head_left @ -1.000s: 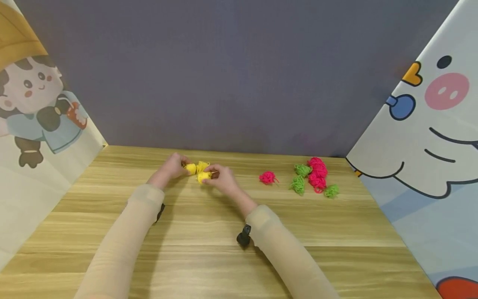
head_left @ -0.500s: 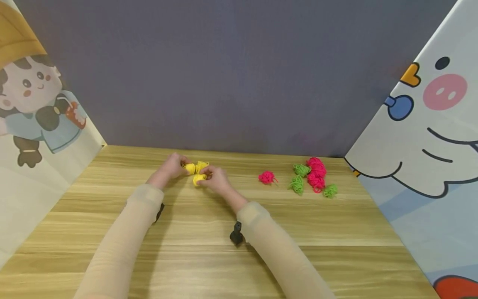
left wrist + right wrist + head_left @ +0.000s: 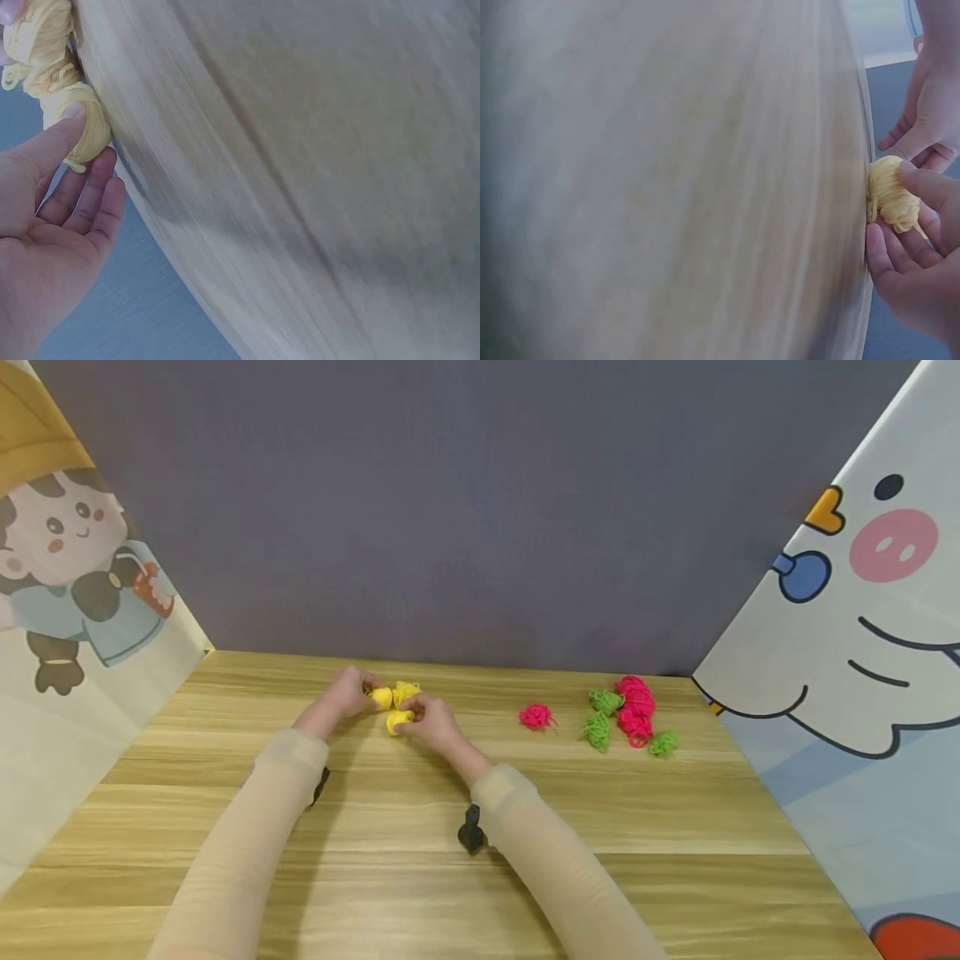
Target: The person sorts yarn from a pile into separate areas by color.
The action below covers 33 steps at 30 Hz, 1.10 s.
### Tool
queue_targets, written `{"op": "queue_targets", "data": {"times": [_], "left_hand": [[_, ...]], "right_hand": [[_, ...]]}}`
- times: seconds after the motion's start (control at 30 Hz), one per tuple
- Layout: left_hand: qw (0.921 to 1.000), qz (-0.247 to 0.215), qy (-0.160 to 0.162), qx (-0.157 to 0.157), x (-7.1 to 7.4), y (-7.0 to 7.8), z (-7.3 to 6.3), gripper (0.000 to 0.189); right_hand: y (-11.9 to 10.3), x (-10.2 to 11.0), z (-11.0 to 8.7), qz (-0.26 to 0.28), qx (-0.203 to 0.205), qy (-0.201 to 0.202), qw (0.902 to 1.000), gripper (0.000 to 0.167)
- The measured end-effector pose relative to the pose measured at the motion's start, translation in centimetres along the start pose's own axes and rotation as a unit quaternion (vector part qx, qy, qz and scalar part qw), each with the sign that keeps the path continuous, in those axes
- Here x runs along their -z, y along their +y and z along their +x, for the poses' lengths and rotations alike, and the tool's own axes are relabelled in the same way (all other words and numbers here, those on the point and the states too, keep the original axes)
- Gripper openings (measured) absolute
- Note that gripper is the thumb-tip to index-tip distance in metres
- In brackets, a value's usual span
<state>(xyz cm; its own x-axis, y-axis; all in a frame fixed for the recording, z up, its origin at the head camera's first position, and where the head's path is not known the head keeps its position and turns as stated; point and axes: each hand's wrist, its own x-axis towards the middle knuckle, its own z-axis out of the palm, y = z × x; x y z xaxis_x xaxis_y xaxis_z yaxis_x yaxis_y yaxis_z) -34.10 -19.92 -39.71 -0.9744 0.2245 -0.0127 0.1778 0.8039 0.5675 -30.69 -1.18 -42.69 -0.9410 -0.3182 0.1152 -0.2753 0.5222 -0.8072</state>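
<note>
Three small yellow yarn balls sit close together toward the back left of the wooden table. My left hand (image 3: pixel 348 692) pinches the left yarn ball (image 3: pixel 382 698) between thumb and fingers; the left wrist view shows the thumb on top of that yarn ball (image 3: pixel 91 124). My right hand (image 3: pixel 435 720) grips the front yarn ball (image 3: pixel 399 722), and in the right wrist view the thumb presses this yarn ball (image 3: pixel 892 193) against the fingers. Behind them, the third yellow yarn ball (image 3: pixel 407 692) touches neither hand's fingertips and is partly covered by the right hand in the head view.
Farther right lie a lone pink yarn ball (image 3: pixel 537 717), two joined pink yarn balls (image 3: pixel 637 700), and green yarn balls (image 3: pixel 597 731) around them. A grey panel (image 3: pixel 465 527) stands along the table's back edge, with printed panels (image 3: pixel 832 677) at both sides.
My right hand has moved slightly left with its yellow yarn ball, bringing it in front of the other two. The left hand has stayed in place.
</note>
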Motion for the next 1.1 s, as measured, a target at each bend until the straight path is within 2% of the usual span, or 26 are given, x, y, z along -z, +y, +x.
{"op": "queue_targets", "data": {"times": [0.2, 0.43, 0.6, 0.77, 0.93, 1.1], "left_hand": [[1.0000, 0.000, -0.005, -0.003, 0.0, 0.0, 0.1, 0.036], [0.9996, 0.015, -0.004, -0.024, 0.1, -0.2, -0.1, 0.037], [0.9990, 0.019, -0.004, -0.039, 0.1, -0.3, -0.3, 0.039], [0.9990, 0.013, -0.010, -0.042, 0.3, -0.3, -0.6, 0.042], [0.9993, -0.003, -0.020, -0.031, 0.7, -0.1, -0.9, 0.047], [0.9990, -0.011, -0.023, -0.037, 1.2, 0.3, -1.1, 0.052]], "right_hand": [[0.0, -0.1, 0.2, -0.021, 0.006, -0.002, 0.9998, 0.031], [0.4, 0.1, 0.1, 0.025, -0.006, -0.005, 0.9997, 0.032], [0.4, 0.6, -0.2, 0.050, 0.002, -0.008, 0.9987, 0.030], [0.3, 1.6, -0.4, 0.064, 0.004, -0.012, 0.9979, 0.030], [0.2, 3.1, -0.6, 0.082, 0.014, -0.012, 0.9964, 0.032], [0.0, 4.9, -1.1, 0.079, 0.024, -0.019, 0.9964, 0.034]]}}
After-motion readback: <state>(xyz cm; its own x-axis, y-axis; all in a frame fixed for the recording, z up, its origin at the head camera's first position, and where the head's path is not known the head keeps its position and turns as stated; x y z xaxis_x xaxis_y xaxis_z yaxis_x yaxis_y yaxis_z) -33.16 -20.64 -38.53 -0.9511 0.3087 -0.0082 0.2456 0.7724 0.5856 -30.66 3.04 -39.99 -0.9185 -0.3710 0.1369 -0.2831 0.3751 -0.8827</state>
